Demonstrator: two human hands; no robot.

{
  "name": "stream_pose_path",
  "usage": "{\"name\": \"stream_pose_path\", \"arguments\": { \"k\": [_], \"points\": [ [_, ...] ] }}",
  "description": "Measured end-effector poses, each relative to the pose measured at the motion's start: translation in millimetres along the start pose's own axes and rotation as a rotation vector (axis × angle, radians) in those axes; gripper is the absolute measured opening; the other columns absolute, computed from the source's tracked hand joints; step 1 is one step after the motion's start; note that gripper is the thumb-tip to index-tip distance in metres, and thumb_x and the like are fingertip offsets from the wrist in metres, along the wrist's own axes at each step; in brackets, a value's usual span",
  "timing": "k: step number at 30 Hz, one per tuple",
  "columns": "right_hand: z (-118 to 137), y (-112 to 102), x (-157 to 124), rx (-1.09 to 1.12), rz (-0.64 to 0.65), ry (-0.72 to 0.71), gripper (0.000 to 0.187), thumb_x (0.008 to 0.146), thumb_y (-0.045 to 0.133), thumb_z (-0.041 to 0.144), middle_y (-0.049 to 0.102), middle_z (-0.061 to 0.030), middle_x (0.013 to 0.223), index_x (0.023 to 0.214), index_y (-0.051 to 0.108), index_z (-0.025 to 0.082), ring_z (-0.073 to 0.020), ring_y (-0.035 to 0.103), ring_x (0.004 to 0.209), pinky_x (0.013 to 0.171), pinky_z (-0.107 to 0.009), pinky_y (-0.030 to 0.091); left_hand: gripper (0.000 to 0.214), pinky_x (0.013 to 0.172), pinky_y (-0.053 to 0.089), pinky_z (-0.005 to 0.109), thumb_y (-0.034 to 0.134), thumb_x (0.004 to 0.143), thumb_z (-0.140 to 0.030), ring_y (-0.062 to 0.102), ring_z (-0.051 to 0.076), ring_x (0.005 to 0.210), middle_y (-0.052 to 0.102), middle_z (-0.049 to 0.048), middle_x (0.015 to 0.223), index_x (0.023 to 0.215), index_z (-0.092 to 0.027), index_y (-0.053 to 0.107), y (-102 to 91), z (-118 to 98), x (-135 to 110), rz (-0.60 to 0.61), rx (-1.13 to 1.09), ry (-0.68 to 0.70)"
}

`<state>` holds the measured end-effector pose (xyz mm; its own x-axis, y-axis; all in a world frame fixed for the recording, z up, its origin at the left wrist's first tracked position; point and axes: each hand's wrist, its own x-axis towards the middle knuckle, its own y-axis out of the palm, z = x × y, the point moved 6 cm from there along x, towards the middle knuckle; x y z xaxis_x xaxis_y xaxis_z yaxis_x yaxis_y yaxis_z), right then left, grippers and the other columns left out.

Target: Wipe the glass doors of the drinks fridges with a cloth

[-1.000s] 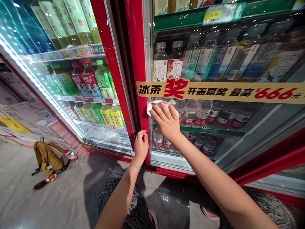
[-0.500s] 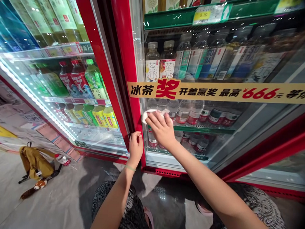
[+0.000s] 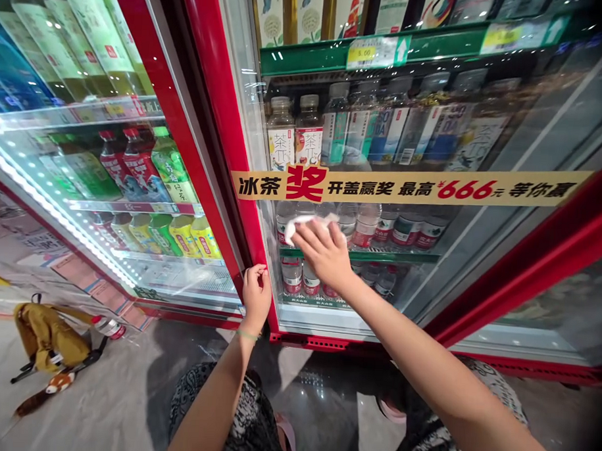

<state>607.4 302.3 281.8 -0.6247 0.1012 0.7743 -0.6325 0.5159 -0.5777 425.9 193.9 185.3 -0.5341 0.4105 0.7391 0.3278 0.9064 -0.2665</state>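
My right hand (image 3: 324,251) lies with fingers close together over a white wipe (image 3: 301,228), pressing it on the glass door (image 3: 411,308) of a red drinks cooler. Above the hand, a cream banner sticker (image 3: 405,188) with black and red characters crosses the glass. My left hand (image 3: 256,293) has its fingers curled round the edge of the red door frame (image 3: 254,234), lower and to the left of the right hand. Behind the glass, water bottles (image 3: 367,224) with red labels stand on a shelf near the wipe.
A second lit cooler on the left holds bottles (image 3: 140,164) on its shelves. On the grey floor lie a mustard backpack (image 3: 55,335), a plush tail charm (image 3: 46,391) and a bottle (image 3: 108,327) beside cartons (image 3: 86,274). Red framing (image 3: 527,260) runs along the right.
My right hand and the wipe have slid a little to the right across the glass, away from the frame. My left hand keeps its place on the frame. The whole view has shifted slightly.
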Motion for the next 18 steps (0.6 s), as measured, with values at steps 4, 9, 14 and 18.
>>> {"name": "stream_pose_path", "arguments": {
  "k": [4,9,14,18],
  "points": [
    [14,23,-63,0.008,0.142,-0.159,0.064,0.100,0.048,0.015,0.053,0.0102,0.156,0.157,0.039,0.041,-0.0134,0.048,0.146,0.130,-0.037,0.027,0.020,0.089,0.055,0.034,0.050,0.101,-0.028,0.066,0.018,0.095,0.065,0.0079,0.104,0.113,-0.021,0.065,2.8,-10,-3,0.037,0.003,0.061],
    [-14,-14,-3,-0.128,-0.026,-0.060,0.057,0.103,0.050,0.025,0.047,0.0039,0.161,0.158,0.040,0.034,-0.0200,0.034,0.155,0.133,-0.047,0.008,0.023,0.094,0.054,0.038,0.049,0.101,-0.024,0.065,0.021,0.102,0.066,0.0090,0.107,0.116,-0.021,0.067,8.3,-19,-8,0.086,0.074,0.182],
    [-21,-19,-19,-0.197,-0.131,0.044,0.052,0.101,0.054,0.028,0.055,0.0012,0.155,0.152,0.050,0.032,-0.0237,0.035,0.155,0.133,-0.050,0.001,0.022,0.093,0.052,0.038,0.050,0.099,-0.021,0.063,0.022,0.101,0.068,0.0086,0.104,0.113,-0.021,0.068,9.0,-21,-8,0.055,0.115,0.237],
    [-14,2,-80,-0.149,-0.013,-0.105,0.052,0.098,0.052,0.018,0.063,0.0084,0.147,0.146,0.056,0.038,-0.0153,0.049,0.145,0.134,-0.039,0.006,0.023,0.093,0.051,0.039,0.050,0.099,-0.020,0.063,0.023,0.101,0.069,0.0085,0.103,0.112,-0.021,0.068,9.9,-21,-10,0.066,0.117,0.269]
  ]
}}
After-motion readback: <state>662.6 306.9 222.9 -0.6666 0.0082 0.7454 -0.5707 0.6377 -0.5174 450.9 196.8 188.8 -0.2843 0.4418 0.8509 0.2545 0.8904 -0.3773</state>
